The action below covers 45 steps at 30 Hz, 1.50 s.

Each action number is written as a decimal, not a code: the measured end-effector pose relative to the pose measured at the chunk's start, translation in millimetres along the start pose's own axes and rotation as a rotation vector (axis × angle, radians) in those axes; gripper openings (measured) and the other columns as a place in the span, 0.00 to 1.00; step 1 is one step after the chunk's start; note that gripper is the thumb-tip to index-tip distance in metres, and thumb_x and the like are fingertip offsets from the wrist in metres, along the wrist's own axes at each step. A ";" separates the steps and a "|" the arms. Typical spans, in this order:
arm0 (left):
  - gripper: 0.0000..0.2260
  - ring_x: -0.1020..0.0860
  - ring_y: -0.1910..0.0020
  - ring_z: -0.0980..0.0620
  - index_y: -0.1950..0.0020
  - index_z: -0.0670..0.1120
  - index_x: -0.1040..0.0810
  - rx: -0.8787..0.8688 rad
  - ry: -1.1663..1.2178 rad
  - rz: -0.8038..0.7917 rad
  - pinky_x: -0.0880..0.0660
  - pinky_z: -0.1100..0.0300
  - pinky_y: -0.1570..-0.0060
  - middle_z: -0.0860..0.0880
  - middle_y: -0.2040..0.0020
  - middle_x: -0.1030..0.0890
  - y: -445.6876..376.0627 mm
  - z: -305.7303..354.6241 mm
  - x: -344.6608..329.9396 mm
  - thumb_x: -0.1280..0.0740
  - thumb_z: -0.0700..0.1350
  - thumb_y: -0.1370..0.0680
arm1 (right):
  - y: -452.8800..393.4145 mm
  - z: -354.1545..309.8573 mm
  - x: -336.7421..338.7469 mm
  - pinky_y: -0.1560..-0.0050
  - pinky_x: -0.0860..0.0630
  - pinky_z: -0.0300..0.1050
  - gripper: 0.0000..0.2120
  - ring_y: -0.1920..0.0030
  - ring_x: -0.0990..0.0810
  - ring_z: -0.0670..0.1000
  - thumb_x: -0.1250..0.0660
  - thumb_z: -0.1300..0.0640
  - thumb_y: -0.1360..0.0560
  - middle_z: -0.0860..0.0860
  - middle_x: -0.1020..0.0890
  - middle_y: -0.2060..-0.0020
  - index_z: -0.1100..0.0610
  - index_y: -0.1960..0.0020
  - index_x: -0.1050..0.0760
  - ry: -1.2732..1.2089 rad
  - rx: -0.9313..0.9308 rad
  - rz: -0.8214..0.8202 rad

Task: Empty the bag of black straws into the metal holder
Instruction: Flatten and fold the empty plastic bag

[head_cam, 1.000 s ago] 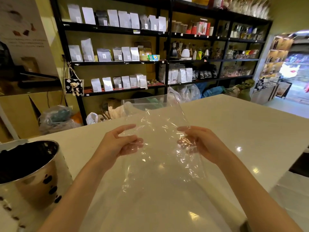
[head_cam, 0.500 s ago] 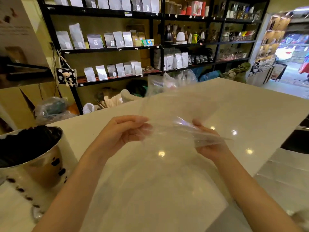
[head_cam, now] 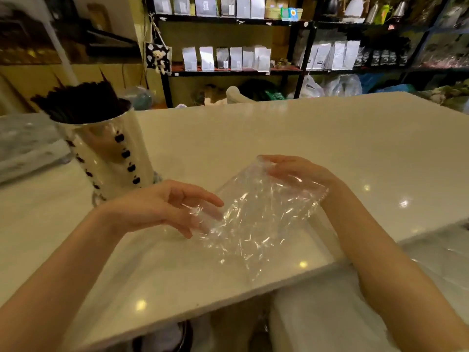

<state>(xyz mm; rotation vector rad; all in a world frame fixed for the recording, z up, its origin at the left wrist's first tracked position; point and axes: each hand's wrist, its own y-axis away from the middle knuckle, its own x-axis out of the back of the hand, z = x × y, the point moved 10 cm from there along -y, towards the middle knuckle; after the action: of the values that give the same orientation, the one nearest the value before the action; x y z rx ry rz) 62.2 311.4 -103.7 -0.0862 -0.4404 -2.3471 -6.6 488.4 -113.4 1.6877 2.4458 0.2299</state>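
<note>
A shiny metal holder [head_cam: 109, 158] with dark holes down its side stands on the pale counter at the left. Black straws [head_cam: 81, 102] fill it and stick out of its top. The clear plastic bag [head_cam: 256, 217] looks empty and crumpled, and it hangs low over the counter between my hands. My right hand [head_cam: 291, 174] pinches the bag's upper edge. My left hand [head_cam: 167, 209] is just right of the holder's base, fingers spread, with its fingertips on the bag's left edge.
The pale counter [head_cam: 304, 138] stretches away to the right and its front edge runs below my forearms. Black shelves [head_cam: 228, 69] with white pouches line the back wall. A grey tray-like thing [head_cam: 22, 148] lies left of the holder.
My view has tipped down and shifted. The bag was spread out upright between both hands; now it is folded and crumpled lower over the counter. My left fingers have spread apart.
</note>
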 end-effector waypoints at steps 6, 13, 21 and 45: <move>0.17 0.18 0.65 0.53 0.55 0.51 0.16 -0.047 0.176 0.436 0.21 0.63 0.64 0.51 0.56 0.15 80.4 -35.6 -13.5 0.28 0.32 0.36 | 34.8 8.6 -105.5 0.44 0.25 0.49 0.27 0.48 0.20 0.55 0.29 0.49 0.35 0.57 0.18 0.50 0.57 0.39 0.28 -0.882 -0.133 -0.418; 0.11 0.17 0.63 0.53 0.59 0.53 0.16 -0.161 0.102 1.152 0.22 0.66 0.61 0.54 0.60 0.14 229.3 -65.8 -30.5 0.31 0.40 0.36 | 84.2 31.8 -229.8 0.30 0.34 0.52 0.38 0.34 0.28 0.56 0.24 0.46 0.39 0.57 0.22 0.39 0.61 0.34 0.31 -0.621 -0.055 -0.702; 0.12 0.18 0.55 0.58 0.63 0.54 0.15 0.157 0.250 1.082 0.24 0.70 0.56 0.57 0.57 0.15 286.1 -200.0 -84.1 0.26 0.58 0.41 | 98.6 105.9 -325.8 0.52 0.26 0.28 0.13 0.51 0.20 0.36 0.38 0.66 0.24 0.40 0.18 0.54 0.51 0.44 0.25 0.260 0.227 -0.672; 0.12 0.23 0.64 0.50 0.67 0.50 0.26 0.680 0.657 1.211 0.23 0.62 0.64 0.49 0.66 0.23 120.4 -733.9 -103.9 0.34 0.33 0.30 | -96.6 656.6 -287.6 0.86 0.29 0.34 0.18 0.68 0.25 0.53 0.41 0.74 0.26 0.65 0.26 0.43 0.63 0.38 0.35 0.426 -0.625 -0.074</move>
<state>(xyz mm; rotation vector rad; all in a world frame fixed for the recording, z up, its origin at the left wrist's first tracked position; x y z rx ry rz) 267.4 51.0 -777.4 0.5660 -0.5882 -0.8780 149.5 208.2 -761.7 1.3580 2.3136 1.3021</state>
